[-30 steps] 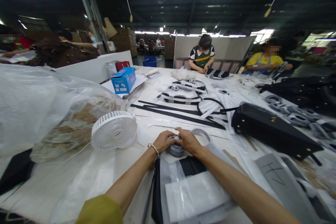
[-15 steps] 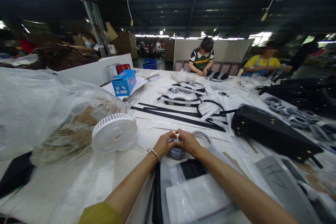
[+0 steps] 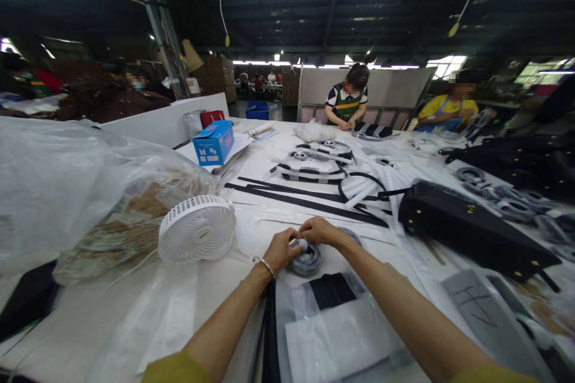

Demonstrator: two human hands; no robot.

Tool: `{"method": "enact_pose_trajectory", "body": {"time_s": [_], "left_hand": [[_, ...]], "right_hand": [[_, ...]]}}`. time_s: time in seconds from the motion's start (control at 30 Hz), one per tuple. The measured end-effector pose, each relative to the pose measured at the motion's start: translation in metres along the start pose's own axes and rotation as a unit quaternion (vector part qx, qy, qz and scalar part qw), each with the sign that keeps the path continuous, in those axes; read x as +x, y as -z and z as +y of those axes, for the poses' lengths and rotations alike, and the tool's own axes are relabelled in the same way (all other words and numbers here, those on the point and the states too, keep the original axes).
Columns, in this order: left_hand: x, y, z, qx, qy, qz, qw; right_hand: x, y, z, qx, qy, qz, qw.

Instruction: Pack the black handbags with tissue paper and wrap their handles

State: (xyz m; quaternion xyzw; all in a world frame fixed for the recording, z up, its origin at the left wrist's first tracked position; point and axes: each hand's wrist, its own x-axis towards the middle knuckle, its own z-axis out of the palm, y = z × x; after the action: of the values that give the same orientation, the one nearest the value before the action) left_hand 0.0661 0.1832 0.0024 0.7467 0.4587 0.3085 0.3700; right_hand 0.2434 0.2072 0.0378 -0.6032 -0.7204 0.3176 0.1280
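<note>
Grey coil [image 3: 306,263] on bench [image 3: 254,161], towards my near edge, just beyond plastic-wrapped bag [image 3: 332,291]. My left hand [image 3: 281,249] pinches white bit [image 3: 302,244] at coil's top; right hand [image 3: 321,231] meets it, fingertips hidden, grip cannot tell.

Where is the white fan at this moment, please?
In the head view, the white fan is left of centre, between the clear plastic bag and the left hand.
</note>
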Motion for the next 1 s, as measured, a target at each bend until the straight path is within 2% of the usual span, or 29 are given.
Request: {"method": "enact_pose_trajectory", "body": {"time_s": [0.1, 0.37, 0.47, 0.67, 0.77, 1.0], "left_hand": [[0.000, 0.000, -0.001, -0.002, 0.004, -0.002, 1.000], [0.006, -0.002, -0.003, -0.019, 0.038, -0.005, 0.999], [0.006, -0.003, -0.003, -0.027, 0.054, 0.005, 0.998], [0.006, -0.003, -0.003, -0.038, 0.065, 0.033, 0.997], [0.006, -0.003, -0.002, -0.051, 0.055, 0.022, 0.997], [0.007, -0.004, -0.005, -0.036, 0.047, 0.024, 0.998]], "right_hand": [[0.002, -0.005, 0.000, -0.004, -0.018, 0.012, 1.000], [-0.006, -0.020, -0.002, -0.043, -0.059, 0.106, 0.992], [-0.010, -0.018, -0.004, -0.048, -0.033, 0.102, 0.993], [-0.029, -0.007, -0.006, -0.061, 0.060, 0.043, 0.995], [-0.038, -0.010, -0.007, -0.109, 0.088, 0.060, 0.988], [-0.039, -0.028, -0.010, -0.156, 0.072, 0.105, 0.979]]}}
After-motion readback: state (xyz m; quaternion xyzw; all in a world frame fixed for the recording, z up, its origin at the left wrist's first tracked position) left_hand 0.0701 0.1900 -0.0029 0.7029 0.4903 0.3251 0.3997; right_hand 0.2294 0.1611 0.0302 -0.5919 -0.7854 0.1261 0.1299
